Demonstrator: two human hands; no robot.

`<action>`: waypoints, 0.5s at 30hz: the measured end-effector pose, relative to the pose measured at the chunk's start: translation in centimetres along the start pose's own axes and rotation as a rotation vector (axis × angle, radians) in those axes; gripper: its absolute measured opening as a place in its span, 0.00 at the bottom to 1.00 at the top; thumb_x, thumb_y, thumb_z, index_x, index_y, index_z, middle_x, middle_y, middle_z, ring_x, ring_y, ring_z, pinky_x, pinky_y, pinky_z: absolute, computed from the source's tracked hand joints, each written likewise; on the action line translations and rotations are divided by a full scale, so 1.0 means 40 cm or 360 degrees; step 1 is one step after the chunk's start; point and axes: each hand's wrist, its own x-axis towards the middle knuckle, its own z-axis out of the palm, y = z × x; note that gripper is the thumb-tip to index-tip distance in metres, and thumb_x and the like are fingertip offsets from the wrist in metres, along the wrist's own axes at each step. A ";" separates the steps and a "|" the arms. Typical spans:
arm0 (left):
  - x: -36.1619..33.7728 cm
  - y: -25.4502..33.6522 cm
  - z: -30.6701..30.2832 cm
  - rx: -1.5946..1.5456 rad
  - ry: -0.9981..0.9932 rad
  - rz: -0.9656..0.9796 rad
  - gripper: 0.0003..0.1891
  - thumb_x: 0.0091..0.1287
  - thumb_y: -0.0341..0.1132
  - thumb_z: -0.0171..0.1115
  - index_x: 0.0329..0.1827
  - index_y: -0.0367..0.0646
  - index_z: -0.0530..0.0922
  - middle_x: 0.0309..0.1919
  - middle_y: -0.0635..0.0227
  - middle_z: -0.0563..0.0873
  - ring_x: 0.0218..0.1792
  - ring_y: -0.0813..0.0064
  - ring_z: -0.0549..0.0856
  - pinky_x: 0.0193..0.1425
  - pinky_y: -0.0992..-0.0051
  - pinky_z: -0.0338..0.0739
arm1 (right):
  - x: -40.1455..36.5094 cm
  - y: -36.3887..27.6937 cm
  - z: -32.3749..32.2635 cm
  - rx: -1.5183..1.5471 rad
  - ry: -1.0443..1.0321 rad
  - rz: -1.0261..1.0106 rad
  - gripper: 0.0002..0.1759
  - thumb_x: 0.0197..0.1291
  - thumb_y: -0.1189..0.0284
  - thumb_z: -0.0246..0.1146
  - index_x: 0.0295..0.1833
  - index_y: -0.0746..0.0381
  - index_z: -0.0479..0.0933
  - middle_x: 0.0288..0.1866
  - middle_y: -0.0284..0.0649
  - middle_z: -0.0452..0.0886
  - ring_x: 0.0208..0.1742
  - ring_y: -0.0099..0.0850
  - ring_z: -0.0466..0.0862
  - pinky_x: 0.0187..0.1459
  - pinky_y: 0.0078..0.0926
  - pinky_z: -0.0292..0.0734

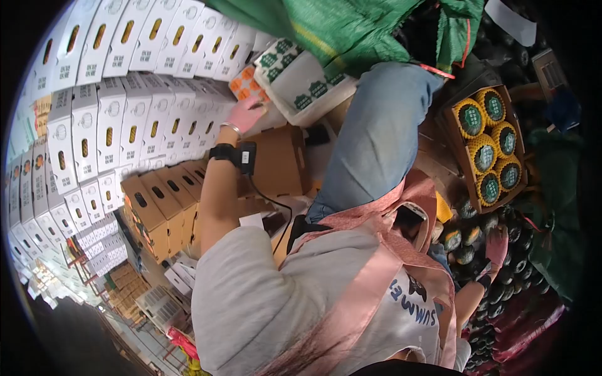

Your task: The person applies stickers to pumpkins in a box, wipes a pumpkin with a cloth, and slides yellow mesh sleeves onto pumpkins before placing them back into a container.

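My left hand (243, 115), in a pink glove, is at the edge of an orange patterned sheet (246, 84). Its fingers are bent together; what they pinch, if anything, is too small to make out. Beside it stands a white tub (323, 103) with sheets of green stickers (303, 101). My right hand (496, 246), also in a pink glove, reaches down among dark green pumpkins (464, 254). Its fingers stretch over the pile, and I see nothing gripped. An open carton (459, 135) nearby holds several stickered pumpkins in yellow foam nets (484, 155).
White boxes (106, 116) with hand slots are stacked along the left. Brown cartons (158, 203) stand below them, and another brown carton (276, 160) is close to my left forearm. Green woven sacking (357, 31) lies ahead. A cable (268, 198) runs from my left wrist.
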 end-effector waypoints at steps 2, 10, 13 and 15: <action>-0.024 -0.117 0.097 -0.0010 -0.0110 -0.0103 0.26 0.57 0.47 0.63 0.55 0.40 0.77 0.53 0.55 0.81 0.54 0.57 0.80 0.57 0.70 0.74 | -0.069 -0.001 0.084 0.0411 0.0066 0.0065 0.24 0.68 0.66 0.45 0.67 0.61 0.60 0.64 0.40 0.72 0.68 0.36 0.67 0.71 0.36 0.55; -0.047 -0.195 0.351 0.0044 -0.0418 -0.0411 0.41 0.52 0.48 0.64 0.70 0.45 0.61 0.56 0.49 0.78 0.56 0.54 0.78 0.58 0.67 0.73 | -0.212 -0.128 0.140 0.3691 0.0389 0.1650 0.23 0.68 0.55 0.48 0.66 0.46 0.66 0.64 0.38 0.71 0.64 0.42 0.70 0.63 0.45 0.63; -0.057 -0.169 0.369 -0.0206 -0.0210 -0.0497 0.44 0.52 0.45 0.67 0.72 0.49 0.56 0.54 0.49 0.79 0.55 0.52 0.79 0.57 0.65 0.74 | -0.162 -0.227 0.013 0.3594 0.0365 0.2155 0.23 0.69 0.55 0.45 0.67 0.44 0.65 0.64 0.38 0.71 0.62 0.41 0.71 0.60 0.45 0.66; -0.007 -0.214 0.425 -0.0357 -0.0220 -0.0391 0.45 0.51 0.44 0.69 0.73 0.50 0.55 0.54 0.49 0.79 0.54 0.51 0.79 0.55 0.64 0.75 | -0.224 -0.132 0.188 0.3369 0.0062 0.1379 0.23 0.68 0.56 0.45 0.68 0.43 0.63 0.63 0.38 0.71 0.61 0.40 0.73 0.57 0.47 0.68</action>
